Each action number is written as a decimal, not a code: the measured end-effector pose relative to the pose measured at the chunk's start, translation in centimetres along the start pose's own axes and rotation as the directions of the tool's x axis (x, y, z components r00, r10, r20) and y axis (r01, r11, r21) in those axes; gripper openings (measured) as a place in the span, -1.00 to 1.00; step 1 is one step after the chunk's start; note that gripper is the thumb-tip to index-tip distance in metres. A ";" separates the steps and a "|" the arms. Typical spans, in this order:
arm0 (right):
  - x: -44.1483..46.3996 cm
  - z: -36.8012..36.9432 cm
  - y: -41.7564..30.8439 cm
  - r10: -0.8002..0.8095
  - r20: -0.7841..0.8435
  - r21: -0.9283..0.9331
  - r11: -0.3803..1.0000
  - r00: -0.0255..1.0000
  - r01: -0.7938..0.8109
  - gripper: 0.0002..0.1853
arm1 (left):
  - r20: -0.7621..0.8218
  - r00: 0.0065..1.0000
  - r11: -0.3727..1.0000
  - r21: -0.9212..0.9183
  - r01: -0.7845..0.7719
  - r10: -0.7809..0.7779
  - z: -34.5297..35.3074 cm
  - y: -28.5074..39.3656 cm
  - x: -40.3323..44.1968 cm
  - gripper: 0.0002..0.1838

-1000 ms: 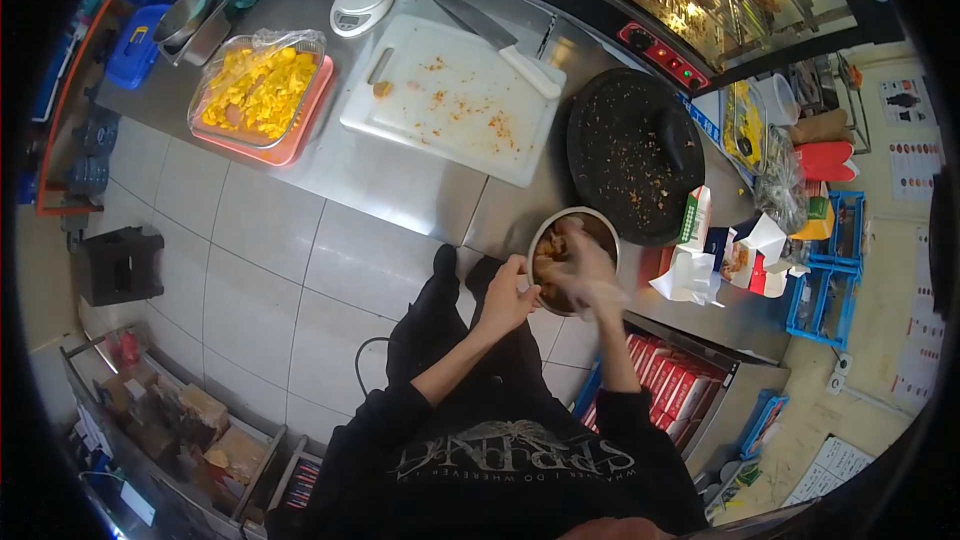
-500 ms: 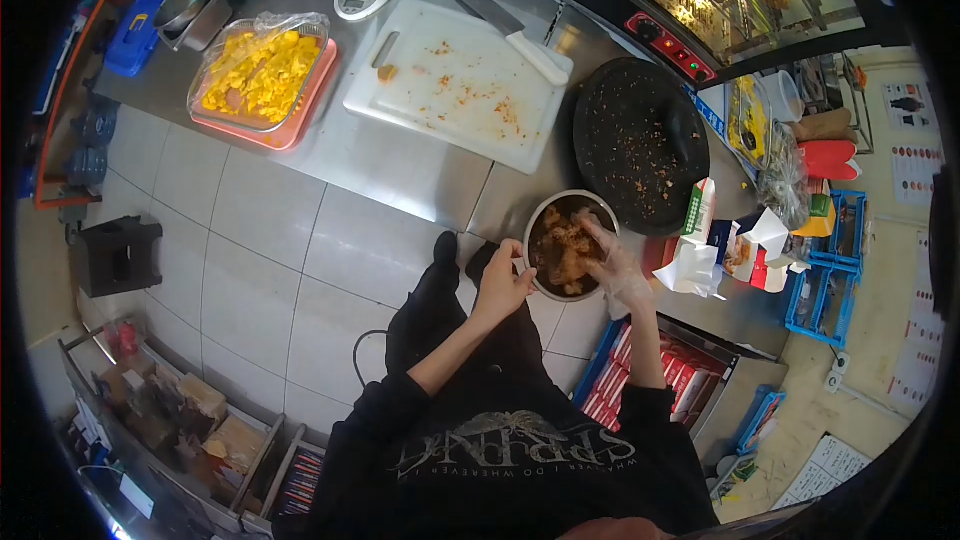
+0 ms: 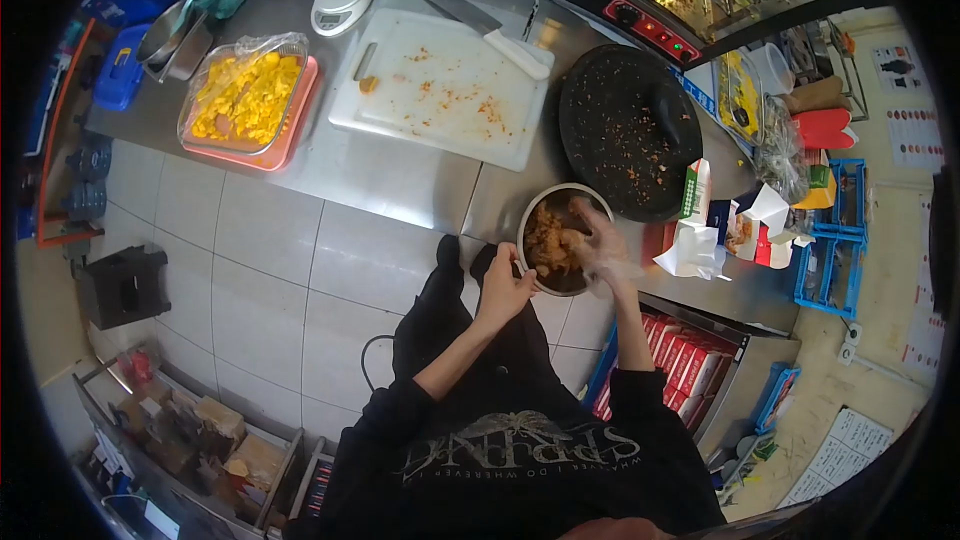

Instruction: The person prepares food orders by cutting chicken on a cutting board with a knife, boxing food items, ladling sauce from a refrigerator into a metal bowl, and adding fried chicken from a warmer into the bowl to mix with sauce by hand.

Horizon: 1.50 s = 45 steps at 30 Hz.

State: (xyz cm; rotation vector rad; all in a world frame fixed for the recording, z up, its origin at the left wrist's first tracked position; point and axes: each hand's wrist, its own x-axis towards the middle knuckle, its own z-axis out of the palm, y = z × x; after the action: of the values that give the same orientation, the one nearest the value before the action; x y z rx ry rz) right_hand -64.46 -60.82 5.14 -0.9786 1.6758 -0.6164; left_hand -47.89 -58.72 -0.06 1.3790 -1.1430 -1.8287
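Observation:
A round metal bowl [image 3: 566,188] with a light rim is held in front of me at the counter's edge. Brown fried chicken pieces [image 3: 548,240] fill part of it. My left hand [image 3: 507,285] pinches the bowl's near left rim between thumb and fingers. Inside the bowl, at its right side, is my right hand [image 3: 603,255] in a clear plastic glove, touching the chicken. Its fingers are smeared by motion, and whether they grip a piece is unclear.
Beyond the bowl lies a black round pan [image 3: 630,130] with crumbs. Left of it are a white cutting board [image 3: 440,90], a knife [image 3: 475,25], a scale [image 3: 342,2] and a tray of yellow food [image 3: 248,100]. Opened paper boxes [image 3: 700,240] stand at the right.
My gloved right hand has shifted within the bowl, and the chicken now lies more to the left side. My left hand stays on the rim. The view has moved slightly.

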 end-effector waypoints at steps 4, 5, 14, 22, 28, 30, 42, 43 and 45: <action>0.0 2.5 -0.6 -0.168 0.009 -0.730 0.673 0.986 0.122 -0.28 | 0.005 1.000 0.999 -0.025 0.020 -0.020 -0.2 -0.4 -0.1 -0.72; -0.5 3.3 -1.3 -0.093 -0.011 -0.745 0.665 0.996 0.054 -0.28 | -0.014 1.000 1.000 0.007 0.004 -0.003 0.0 -0.6 -0.3 -0.74; -7.0 -3.0 -2.4 -0.409 -0.186 -0.718 0.678 0.893 0.160 -0.26 | 0.134 0.965 0.946 0.208 -0.248 0.224 3.9 7.8 -3.7 -0.77; -7.4 -12.2 3.1 -0.438 -0.437 -0.286 0.896 0.785 0.341 -0.41 | 0.274 0.951 0.984 0.067 -0.167 0.143 11.7 9.4 -0.9 -0.78; -8.4 -19.1 6.0 -0.387 -0.545 0.149 0.828 0.744 0.540 -0.46 | 0.237 0.971 1.000 -0.008 0.021 -0.018 18.4 8.8 0.6 -0.75; -9.2 -21.4 6.8 -0.220 -0.654 0.390 0.722 0.724 0.572 -0.44 | 0.197 0.980 1.000 -0.022 -0.005 0.009 19.3 9.0 1.0 -0.76; -4.4 -21.7 13.9 -0.252 -0.698 -0.136 0.966 0.670 0.221 -0.59 | -0.173 0.985 0.999 -0.043 0.008 -0.015 14.9 13.1 1.9 -0.73; -4.8 -21.9 13.8 -0.281 -0.680 -0.222 0.959 0.678 0.174 -0.60 | -0.188 0.982 0.998 -0.059 0.006 -0.017 14.9 13.1 2.1 -0.73; -5.5 -22.2 13.7 -0.317 -0.652 -0.322 0.938 0.688 0.127 -0.62 | -0.176 0.984 0.998 -0.069 0.016 -0.028 14.4 12.9 2.5 -0.73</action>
State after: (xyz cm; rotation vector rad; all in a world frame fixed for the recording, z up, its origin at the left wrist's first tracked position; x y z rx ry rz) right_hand -89.04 -50.43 4.17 -1.2407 2.3723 -1.0550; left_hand -63.02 -62.68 11.60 1.4875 -0.9708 -1.7051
